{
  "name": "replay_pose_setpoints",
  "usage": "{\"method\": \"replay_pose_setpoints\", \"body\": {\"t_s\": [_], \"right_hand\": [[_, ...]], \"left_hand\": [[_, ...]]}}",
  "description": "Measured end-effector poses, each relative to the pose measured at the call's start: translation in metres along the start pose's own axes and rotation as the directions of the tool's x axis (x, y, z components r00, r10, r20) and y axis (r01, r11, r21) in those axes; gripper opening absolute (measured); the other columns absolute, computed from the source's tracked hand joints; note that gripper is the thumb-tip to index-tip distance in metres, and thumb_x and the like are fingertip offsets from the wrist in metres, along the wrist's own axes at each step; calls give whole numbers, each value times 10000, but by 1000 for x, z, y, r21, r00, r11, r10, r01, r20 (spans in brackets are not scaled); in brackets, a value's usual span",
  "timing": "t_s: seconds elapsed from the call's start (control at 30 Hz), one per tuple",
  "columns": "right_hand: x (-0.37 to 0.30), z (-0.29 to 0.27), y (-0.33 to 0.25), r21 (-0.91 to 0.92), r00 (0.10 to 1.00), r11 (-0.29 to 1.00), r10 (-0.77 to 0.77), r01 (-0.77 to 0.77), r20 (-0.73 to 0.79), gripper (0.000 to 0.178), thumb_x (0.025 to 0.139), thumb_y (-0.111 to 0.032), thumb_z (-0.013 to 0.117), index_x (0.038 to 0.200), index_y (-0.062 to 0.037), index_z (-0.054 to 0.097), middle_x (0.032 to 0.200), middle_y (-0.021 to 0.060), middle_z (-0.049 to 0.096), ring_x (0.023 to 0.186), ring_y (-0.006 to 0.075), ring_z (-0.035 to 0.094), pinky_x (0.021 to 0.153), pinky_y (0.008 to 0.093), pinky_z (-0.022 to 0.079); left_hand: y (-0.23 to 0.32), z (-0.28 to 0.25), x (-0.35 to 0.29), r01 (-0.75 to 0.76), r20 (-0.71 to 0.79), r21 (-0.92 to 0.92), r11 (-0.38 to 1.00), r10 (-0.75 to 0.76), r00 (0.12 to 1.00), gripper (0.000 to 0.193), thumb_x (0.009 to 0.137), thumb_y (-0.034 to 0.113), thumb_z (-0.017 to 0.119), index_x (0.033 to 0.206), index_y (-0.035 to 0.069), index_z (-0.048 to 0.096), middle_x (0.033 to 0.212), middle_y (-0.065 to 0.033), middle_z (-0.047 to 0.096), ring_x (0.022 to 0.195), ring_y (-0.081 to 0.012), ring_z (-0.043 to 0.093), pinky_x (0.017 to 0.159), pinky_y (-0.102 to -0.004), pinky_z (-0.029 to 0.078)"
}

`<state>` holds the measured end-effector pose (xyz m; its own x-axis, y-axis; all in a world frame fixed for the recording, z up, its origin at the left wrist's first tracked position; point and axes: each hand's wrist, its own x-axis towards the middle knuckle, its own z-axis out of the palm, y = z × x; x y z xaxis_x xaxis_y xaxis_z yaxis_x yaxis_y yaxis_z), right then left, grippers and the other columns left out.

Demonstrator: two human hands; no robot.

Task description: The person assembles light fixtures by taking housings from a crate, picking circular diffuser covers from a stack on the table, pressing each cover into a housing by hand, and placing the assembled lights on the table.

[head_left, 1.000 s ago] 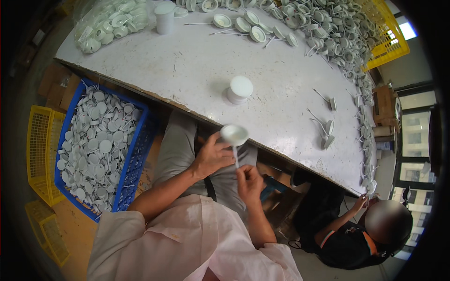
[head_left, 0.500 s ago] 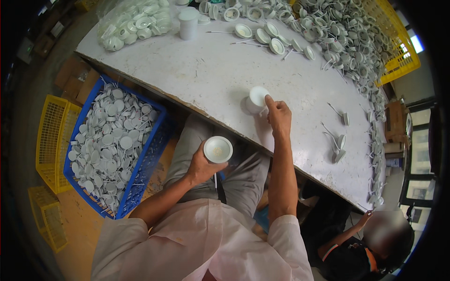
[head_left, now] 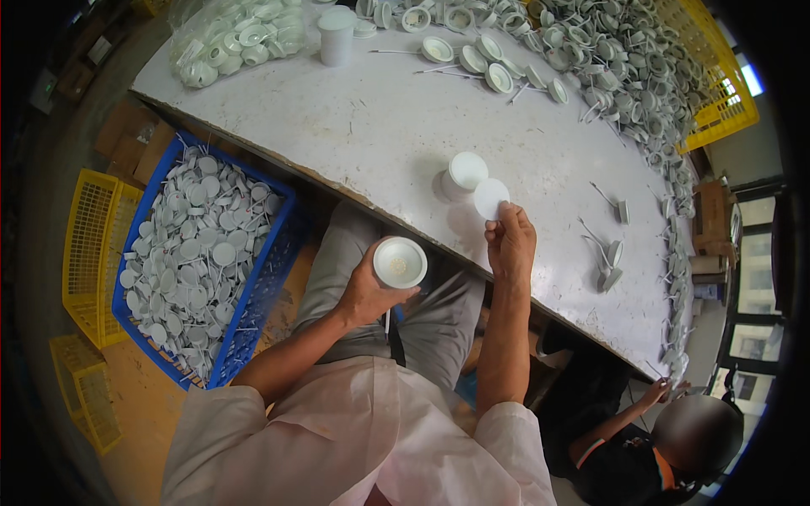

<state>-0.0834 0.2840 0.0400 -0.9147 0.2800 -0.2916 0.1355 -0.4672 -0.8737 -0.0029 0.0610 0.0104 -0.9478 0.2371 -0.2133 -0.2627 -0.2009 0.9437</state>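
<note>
My left hand (head_left: pixel 371 291) is wrapped round a white lamp housing (head_left: pixel 400 262), held above my lap with its round open face up. A pale yellowish patch shows inside it, and a white cable hangs below. Between the thumb and fingers of my right hand (head_left: pixel 511 240) is a thin white disc (head_left: pixel 491 199), pinched by its edge over the table. Just behind the disc stands a white cylindrical tub (head_left: pixel 465 173), its top partly covered by the disc in this view.
A blue crate (head_left: pixel 245 320) full of similar white lamps stands at my left, by yellow crates (head_left: pixel 99 253). On the white table (head_left: pixel 354 135) are a bag of white rings (head_left: pixel 240 42), another tub (head_left: pixel 337 38), loose lamps (head_left: pixel 498 78) and a large heap (head_left: pixel 624 67). A co-worker (head_left: pixel 629 455) sits at right.
My right hand has drawn back from the tub, toward me, with a white disc now visible in its fingers. The lamp housing in my left hand has shifted slightly to the right.
</note>
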Motion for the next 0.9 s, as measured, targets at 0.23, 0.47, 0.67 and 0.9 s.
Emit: {"method": "replay_pose_setpoints", "body": {"t_s": [0.23,0.47,0.67,0.9], "right_hand": [[-52,3,16,-412,975,888,-222,206,8,138,884,-31,580,1007,30,563,818,88,648,622,109,589,551,219,469],[-79,-3,29,-534,380,-120,-574,837,725,326,681,52,657,998,-20,646,952,124,662,738,278,632,658,315,520],[-84,-3,39,-464,331,-170,-497,870,802,401,625,68,645,1015,-27,643,1070,133,632,812,282,619,685,332,517],[-86,-2,43,-467,328,-200,-484,861,811,443,595,9,659,1035,-50,650,1124,94,617,803,242,590,671,309,504]], "left_hand": [[0,10,23,-121,97,-30,992,123,988,721,727,-57,710,1323,19,311,1170,-98,514,1032,-179,574,822,-320,551],[15,13,25,-14,195,-132,991,40,980,654,784,118,710,1309,-4,339,1146,-84,507,960,-130,557,761,-228,502],[16,18,21,18,104,-41,999,-14,994,579,854,197,632,1328,35,340,1034,-62,549,730,-69,522,560,-200,452],[18,17,18,46,95,96,994,-55,994,507,901,216,567,1340,70,359,1125,-75,545,901,-105,553,619,-212,508]]}}
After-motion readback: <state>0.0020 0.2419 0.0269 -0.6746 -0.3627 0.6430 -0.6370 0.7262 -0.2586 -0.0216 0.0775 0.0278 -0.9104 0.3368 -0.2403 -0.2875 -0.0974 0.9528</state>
